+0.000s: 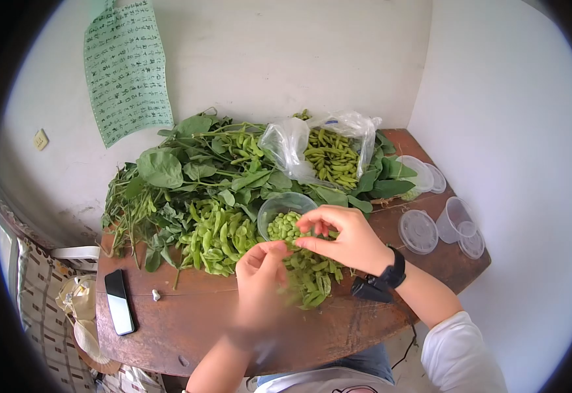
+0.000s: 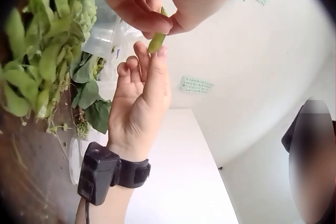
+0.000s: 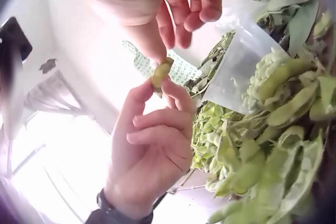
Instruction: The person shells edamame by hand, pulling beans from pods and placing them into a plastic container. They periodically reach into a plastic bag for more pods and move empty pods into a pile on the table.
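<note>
My left hand (image 1: 260,272) pinches a green edamame pod (image 3: 162,73) between thumb and fingertips. The thumb tip of my right hand (image 1: 348,239) presses against the pod, while its other fingers stand apart from it, loosely bent. In the left wrist view the pod (image 2: 156,43) pokes out below the left fingertips. Just beyond both hands is a clear plastic tub (image 1: 268,208) with shelled green beans (image 1: 282,226) in it. A heap of plump pods (image 1: 217,236) lies left of the tub, and more pods (image 1: 311,278) lie beneath the hands.
Leafy bean stalks (image 1: 201,154) cover the table's back. A plastic bag (image 1: 286,147) of pods sits among them. Clear tubs (image 1: 455,219) and lids (image 1: 418,231) stand at the right. On the left lie a phone (image 1: 119,302) and a small white object (image 1: 156,295). The wooden table (image 1: 188,327) ends before my lap.
</note>
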Tool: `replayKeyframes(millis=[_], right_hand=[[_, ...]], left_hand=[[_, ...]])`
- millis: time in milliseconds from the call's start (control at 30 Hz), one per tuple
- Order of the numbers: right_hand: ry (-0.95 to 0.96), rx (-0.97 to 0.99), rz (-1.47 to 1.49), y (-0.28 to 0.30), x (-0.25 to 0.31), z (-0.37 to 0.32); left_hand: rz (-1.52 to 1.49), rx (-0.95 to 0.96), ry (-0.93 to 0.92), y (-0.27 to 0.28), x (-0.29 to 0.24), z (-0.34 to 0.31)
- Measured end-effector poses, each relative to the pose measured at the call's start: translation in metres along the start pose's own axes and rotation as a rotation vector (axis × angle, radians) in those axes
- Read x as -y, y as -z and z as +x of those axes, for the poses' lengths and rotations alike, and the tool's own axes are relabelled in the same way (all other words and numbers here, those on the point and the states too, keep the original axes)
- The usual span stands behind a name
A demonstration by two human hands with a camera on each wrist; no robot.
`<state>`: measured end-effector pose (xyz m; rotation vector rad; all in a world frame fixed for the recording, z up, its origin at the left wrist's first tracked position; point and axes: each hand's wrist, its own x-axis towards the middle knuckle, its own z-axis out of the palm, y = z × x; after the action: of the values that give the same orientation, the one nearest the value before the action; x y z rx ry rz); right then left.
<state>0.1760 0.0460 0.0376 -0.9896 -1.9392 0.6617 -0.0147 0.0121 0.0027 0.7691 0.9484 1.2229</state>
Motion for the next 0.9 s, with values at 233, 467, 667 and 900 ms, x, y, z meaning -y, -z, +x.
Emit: replayKeyframes(millis=[233,467,667,900], right_hand=[[-0.099,-0.092,0.078,-0.012,0.007,-0.018],[-0.431,0.104,0.644,-0.005,-0.008,-0.016],[-0.517,0.15,0.77,0.002,-0.007,-0.016],[-0.454,0.199,0.818,0.007,-0.011,-0.017]], left_hand=[[0.092,-0.032,-0.219,-0.016,0.008,-0.012],[0.209,-0.038,-0.165,-0.018,0.007,-0.01],[0.117,0.054,-0.117,-0.013,0.003,-0.009],[0.089,0.125,-0.032,-0.011,0.002,-0.007]])
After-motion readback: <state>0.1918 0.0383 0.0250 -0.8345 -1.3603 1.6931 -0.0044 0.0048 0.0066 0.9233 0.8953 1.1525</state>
